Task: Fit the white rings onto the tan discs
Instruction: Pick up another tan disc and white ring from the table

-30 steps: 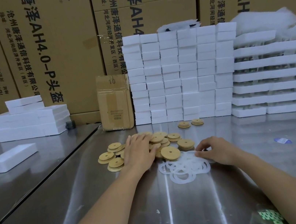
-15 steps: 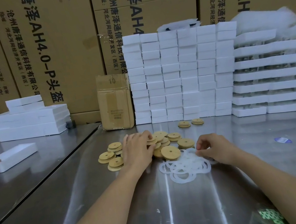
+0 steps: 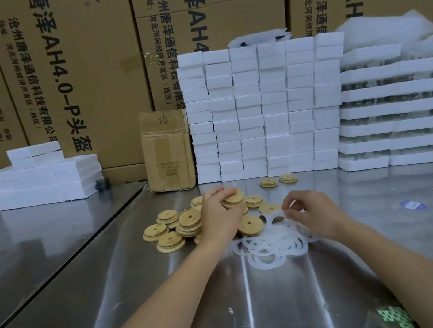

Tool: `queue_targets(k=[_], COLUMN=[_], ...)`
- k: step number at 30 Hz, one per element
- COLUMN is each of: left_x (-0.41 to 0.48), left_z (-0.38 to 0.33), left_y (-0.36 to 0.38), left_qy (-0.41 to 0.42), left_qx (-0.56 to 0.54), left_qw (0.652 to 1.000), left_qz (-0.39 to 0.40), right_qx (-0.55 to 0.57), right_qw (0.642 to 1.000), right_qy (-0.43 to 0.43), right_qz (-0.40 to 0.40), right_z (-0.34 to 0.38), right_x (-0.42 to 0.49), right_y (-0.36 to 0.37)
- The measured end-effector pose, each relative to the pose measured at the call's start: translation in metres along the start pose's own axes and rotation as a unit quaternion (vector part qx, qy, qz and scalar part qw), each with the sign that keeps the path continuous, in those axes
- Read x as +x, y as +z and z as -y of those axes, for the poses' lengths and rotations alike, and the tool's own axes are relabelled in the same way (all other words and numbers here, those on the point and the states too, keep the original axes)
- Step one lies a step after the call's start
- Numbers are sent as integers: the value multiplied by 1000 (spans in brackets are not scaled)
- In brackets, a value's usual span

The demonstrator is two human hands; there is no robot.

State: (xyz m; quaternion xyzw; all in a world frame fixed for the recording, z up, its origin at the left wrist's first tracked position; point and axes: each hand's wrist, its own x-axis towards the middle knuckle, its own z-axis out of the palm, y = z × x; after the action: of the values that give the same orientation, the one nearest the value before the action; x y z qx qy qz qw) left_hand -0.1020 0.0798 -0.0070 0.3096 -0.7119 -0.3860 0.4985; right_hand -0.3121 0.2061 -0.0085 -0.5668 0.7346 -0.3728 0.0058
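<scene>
The left hand (image 3: 221, 215) curls its fingers over a flat, round tan disc (image 3: 233, 197) on top of the pile of tan discs (image 3: 187, 223). The discs are wood-grained, each with a small centre hole, and lie at 10 o'clock from the white rings (image 3: 271, 248). The rings are thin, translucent loops, tangled on the brushed steel table (image 3: 260, 311). At 2 o'clock of that heap the right hand (image 3: 314, 212) pinches one ring (image 3: 275, 215) between thumb and fingertips, seemingly raised at its edge. Matte white foam blocks (image 3: 266, 111) wall off 12 o'clock. Shiny metal runs open toward 6 o'clock. A dark seam (image 3: 82, 248) marks the table's edge at 9 o'clock.
</scene>
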Motion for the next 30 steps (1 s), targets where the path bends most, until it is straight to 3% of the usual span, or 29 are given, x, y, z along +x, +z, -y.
queue_targets(k=[2,7,12,16,21,30], left_x=[-1,-4,-5,-10,-13,-19], left_z=[-2,-2,-4,-7,-13,-6], left_y=[2,5,5,8,7,13], left_qy=[-10,-14,-57,-111,-156,-11], left_qx=[-47,-38,-99,-196,-248,-102], left_qw=[999,999,993,970,947,976], left_qz=[1,13,35,87,133,191], right_qx=[-3,23,146,233,214,171], right_qw=[1000,994,971,961,971,979], right_qy=[-18,-77,-113,-111,-99,-102], right_qz=[-11,-76,-154,-93,-45,-38], right_z=[2,11,36,49,45,41], right_x=[-1,-5,-8,-9,-10,-8], right_y=[0,-2,-2,2,12,12])
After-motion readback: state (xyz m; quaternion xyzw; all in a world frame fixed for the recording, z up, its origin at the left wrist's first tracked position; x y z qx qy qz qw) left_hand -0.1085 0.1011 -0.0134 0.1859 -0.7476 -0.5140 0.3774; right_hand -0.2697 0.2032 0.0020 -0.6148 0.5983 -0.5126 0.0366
